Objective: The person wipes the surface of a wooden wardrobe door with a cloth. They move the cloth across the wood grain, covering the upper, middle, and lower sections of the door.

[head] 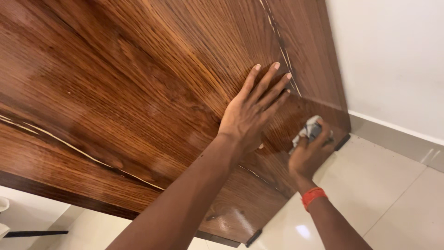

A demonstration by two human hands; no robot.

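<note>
Wooden panel (pixel 115 92), left hand (pixel 247 118) flat, right hand (pixel 310 155) gripping probably cloth (pixel 311 129)

Panel (pixel 138 83): dark wood, strong grain, glossy varnish, pale filled cracks. Rag (pixel 311 131): grey crumpled cloth. Floor (pixel 397 203): pale glossy tile. Wall (pixel 393 60): matt white. Wristband (pixel 313 196): orange.

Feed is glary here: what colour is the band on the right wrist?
Orange-red; the wristband shows best in the head view, just below the right hand.
</note>
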